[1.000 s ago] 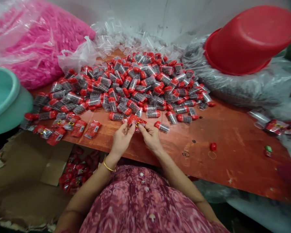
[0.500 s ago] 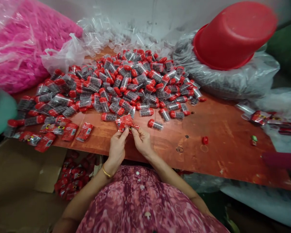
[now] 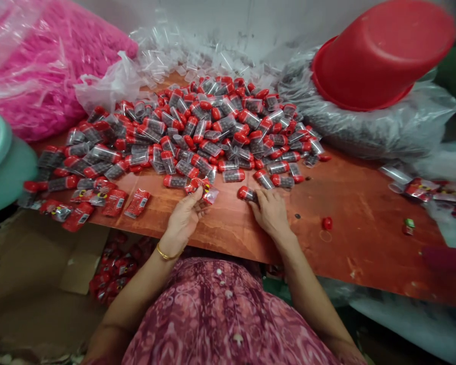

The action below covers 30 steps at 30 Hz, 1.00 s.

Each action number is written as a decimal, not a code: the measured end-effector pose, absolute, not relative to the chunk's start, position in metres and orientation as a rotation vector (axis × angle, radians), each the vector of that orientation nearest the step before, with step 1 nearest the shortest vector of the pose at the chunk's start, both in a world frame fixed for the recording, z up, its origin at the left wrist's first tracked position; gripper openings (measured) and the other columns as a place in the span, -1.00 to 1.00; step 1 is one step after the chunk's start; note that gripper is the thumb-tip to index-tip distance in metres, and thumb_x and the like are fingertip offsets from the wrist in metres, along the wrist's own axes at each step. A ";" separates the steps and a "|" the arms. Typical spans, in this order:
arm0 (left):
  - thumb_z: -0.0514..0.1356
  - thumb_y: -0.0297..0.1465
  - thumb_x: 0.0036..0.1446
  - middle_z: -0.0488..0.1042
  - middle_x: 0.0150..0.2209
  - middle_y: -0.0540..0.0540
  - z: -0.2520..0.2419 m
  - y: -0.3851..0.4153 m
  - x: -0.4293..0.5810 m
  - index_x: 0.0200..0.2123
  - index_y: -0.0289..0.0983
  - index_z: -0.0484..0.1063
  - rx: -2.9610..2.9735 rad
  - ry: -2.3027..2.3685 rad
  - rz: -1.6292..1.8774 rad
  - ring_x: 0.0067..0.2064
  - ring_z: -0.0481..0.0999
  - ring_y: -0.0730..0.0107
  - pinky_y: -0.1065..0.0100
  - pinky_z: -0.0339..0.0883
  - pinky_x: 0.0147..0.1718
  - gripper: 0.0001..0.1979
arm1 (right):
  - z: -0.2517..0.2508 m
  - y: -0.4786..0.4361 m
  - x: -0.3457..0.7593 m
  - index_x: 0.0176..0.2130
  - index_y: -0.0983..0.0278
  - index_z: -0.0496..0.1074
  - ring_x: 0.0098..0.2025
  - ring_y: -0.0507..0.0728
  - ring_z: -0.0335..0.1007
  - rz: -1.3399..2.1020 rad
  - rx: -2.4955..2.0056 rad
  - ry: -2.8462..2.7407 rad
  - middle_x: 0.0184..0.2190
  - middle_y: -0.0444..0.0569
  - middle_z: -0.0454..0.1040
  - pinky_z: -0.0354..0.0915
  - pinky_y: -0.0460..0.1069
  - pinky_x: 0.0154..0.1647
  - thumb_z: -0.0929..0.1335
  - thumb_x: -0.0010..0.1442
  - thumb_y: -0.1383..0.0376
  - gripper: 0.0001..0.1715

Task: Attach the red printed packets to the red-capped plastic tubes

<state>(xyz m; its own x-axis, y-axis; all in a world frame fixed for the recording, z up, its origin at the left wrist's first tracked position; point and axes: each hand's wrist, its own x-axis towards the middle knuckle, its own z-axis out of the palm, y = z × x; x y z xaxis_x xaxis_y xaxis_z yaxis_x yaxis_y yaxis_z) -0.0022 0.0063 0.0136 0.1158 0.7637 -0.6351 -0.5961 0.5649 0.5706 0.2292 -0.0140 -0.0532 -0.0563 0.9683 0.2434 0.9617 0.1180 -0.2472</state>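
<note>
Red-capped vial [image 3: 247, 193] lying on its side on the table [image 3: 365, 218], just near of the pile [image 3: 197, 126] of like vials and apart from it.

Head view. The right hand [image 3: 271, 213] rests palm down with its fingers on the vial's clear end; whether they have closed round it cannot be told. The left hand [image 3: 184, 215] pinches a red packet [image 3: 209, 192] between thumb and fingers, holding it just above the table at the pile's near edge. More packets [image 3: 114, 202] lie to the left, along the near edge. A box [image 3: 30, 284] stands below that edge. A loose cap [image 3: 327, 223] sits to the right, and a red basin [image 3: 380, 53] lies tilted on a bag [image 3: 365, 132] at far right.

Risks, as judged:
- The vial is round and touched only at one end, so a light push could roll it away from the fingers or towards the near edge.
- The packet is held by a small pinch at one side, so a loosened pinch could let it slip and drop off the table.
- The pile slopes loosely, so a knock from either hand could set vials sliding.
- The basin looks precariously tilted and might slide off the bag if the table is jolted.
</note>
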 end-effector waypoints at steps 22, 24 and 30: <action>0.43 -0.17 -0.40 0.51 -0.55 -0.01 0.015 -0.006 0.010 -0.57 -0.34 0.48 0.449 1.103 0.988 -0.54 0.42 0.52 0.46 0.31 -0.51 -0.62 | 0.014 -0.058 0.171 -0.50 0.28 0.42 -0.61 -0.03 0.12 1.093 -1.390 -1.331 -0.64 -0.16 0.30 0.09 -0.12 -0.61 0.29 0.10 0.12 -0.69; 0.43 -0.15 -0.42 0.50 -0.57 -0.01 0.015 -0.007 0.011 -0.59 -0.35 0.47 0.457 1.109 0.967 -0.54 0.41 0.53 0.47 0.31 -0.51 -0.60 | 0.017 -0.059 0.169 -0.51 0.28 0.41 -0.63 -0.04 0.08 1.143 -1.375 -1.306 -0.65 -0.17 0.28 0.07 -0.12 -0.62 0.28 0.10 0.12 -0.68; 0.40 -0.15 -0.29 0.51 -0.54 -0.02 0.012 -0.009 0.008 -0.56 -0.35 0.47 0.494 1.082 0.939 -0.53 0.43 0.51 0.45 0.33 -0.50 -0.63 | 0.009 -0.056 0.168 -0.52 0.27 0.38 -0.64 -0.05 0.06 1.107 -1.418 -1.217 -0.69 -0.20 0.22 0.05 -0.12 -0.64 0.30 0.09 0.05 -0.64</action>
<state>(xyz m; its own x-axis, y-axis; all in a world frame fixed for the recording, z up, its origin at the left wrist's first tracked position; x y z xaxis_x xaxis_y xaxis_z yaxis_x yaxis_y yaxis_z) 0.0084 -0.0093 0.0120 0.1561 0.8384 -0.5223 -0.3991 0.5372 0.7431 0.1679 -0.0564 0.0093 0.1021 0.9930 -0.0586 0.1521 -0.0738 -0.9856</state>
